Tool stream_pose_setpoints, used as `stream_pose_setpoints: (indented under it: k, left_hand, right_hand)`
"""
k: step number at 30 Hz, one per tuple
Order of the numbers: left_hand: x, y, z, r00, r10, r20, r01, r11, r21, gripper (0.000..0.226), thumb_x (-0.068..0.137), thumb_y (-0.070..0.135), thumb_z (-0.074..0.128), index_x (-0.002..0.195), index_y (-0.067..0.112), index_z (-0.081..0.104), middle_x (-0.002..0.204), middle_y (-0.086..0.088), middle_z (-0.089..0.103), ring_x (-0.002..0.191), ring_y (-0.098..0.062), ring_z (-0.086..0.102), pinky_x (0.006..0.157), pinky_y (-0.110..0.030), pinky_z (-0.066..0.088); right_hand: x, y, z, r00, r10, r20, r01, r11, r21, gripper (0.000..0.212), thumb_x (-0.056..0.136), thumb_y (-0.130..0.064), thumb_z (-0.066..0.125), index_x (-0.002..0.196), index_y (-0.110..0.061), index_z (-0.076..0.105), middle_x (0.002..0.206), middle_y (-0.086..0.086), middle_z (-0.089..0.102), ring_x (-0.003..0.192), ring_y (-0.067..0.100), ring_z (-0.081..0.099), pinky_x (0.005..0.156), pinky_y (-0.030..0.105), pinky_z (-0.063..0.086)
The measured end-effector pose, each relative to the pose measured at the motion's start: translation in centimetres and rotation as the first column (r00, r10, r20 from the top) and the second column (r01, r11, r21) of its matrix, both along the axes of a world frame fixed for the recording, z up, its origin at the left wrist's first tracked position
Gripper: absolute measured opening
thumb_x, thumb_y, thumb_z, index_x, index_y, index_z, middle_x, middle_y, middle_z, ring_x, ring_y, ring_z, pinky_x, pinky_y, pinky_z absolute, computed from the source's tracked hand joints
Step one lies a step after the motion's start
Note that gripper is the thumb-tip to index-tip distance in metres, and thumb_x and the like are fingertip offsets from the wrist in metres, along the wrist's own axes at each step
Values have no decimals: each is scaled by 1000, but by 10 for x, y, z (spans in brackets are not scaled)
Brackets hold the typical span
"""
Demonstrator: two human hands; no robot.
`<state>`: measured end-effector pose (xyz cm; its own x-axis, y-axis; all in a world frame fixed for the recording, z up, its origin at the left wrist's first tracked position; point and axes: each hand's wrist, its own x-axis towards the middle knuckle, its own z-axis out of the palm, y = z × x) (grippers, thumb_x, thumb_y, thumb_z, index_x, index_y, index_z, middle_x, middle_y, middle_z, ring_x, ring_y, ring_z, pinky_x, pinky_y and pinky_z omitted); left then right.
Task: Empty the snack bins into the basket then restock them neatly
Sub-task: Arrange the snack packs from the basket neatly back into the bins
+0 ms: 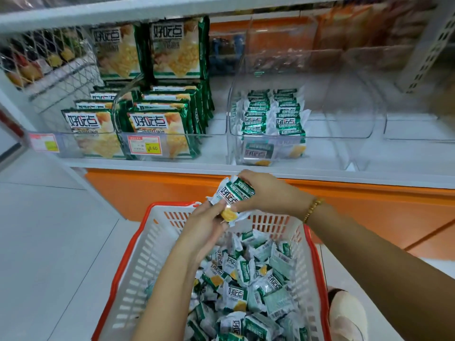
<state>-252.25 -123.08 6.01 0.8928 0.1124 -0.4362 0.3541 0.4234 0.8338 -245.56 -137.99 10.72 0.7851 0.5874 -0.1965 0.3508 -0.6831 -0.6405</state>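
Small green-and-white foil snack packets (234, 194) were held as a short stack above the red-rimmed white plastic basket (147, 254), just below the white shelf (147, 163). On top the right hand (268, 193) gripped the stack; the left hand (204, 225) pinched its lower end. Best move, I'd judge: square the edges, labels one way, then seat the stack against the two rows in the clear plastic bin (332, 148). Stack count unclear. Basket's near end cut off. Upper-right shelf stock too blurred to name.
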Motion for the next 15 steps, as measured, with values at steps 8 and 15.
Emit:
stream_pose_setpoints:
  k: [8, 15]
  left_hand:
    - [23, -31, 118, 897, -206, 391, 190, 979, 80, 10, 86, -8, 45, 77, -3, 46, 80, -13, 65, 89, -26, 64, 82, -31, 47]
    - [116, -58, 157, 741, -646, 183, 117, 392, 913, 25, 87, 7, 62, 111, 14, 65, 102, 5, 67, 88, -10, 63, 74, -13, 48]
  right_hand:
    - [7, -32, 137, 875, 65, 480, 2, 990, -138, 63, 76, -50, 71, 117, -15, 38, 91, 0, 52, 80, 18, 50, 62, 33, 40]
    - [50, -93, 194, 743, 11, 669, 250, 923, -293, 61, 67, -38, 82, 106, -15, 42, 88, -1, 49, 78, 19, 42, 64, 32, 30]
